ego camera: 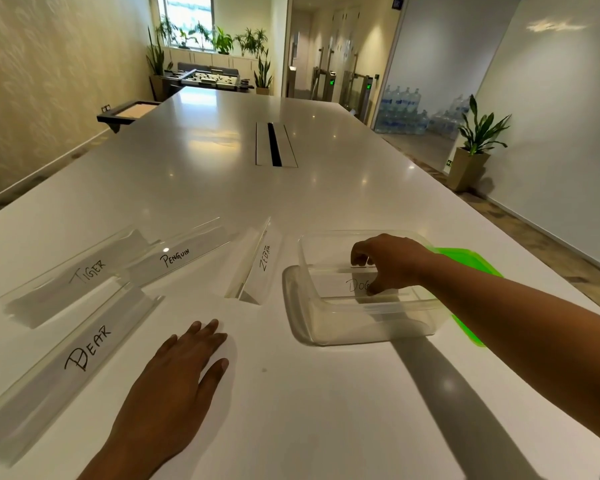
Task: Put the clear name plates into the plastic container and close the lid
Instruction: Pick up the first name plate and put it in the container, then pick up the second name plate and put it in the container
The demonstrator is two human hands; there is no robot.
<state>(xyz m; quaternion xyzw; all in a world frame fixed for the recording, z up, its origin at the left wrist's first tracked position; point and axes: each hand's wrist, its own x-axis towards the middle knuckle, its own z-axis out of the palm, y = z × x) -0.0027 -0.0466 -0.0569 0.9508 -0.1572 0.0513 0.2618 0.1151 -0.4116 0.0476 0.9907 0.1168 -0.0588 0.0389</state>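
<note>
A clear plastic container (pixel 329 327) stands on the white table at the right. Inside it lies a clear name plate marked DOG (pixel 343 284), and my right hand (pixel 388 263) reaches into the container with its fingers closed on that plate. A green lid (pixel 465 261) lies flat behind and to the right of the container. Several more clear name plates lie on the table to the left: ZEBRA (pixel 257 268), PENGUIN (pixel 184 254), TIGER (pixel 73 278) and BEAR (pixel 73 355). My left hand (pixel 174 379) rests flat on the table, palm down, holding nothing.
The long white table (pixel 291 202) runs away from me, with a cable slot (pixel 275 144) in its middle. A dark tray (pixel 125 112) overhangs the far left edge. A potted plant (pixel 471 157) stands on the floor at the right.
</note>
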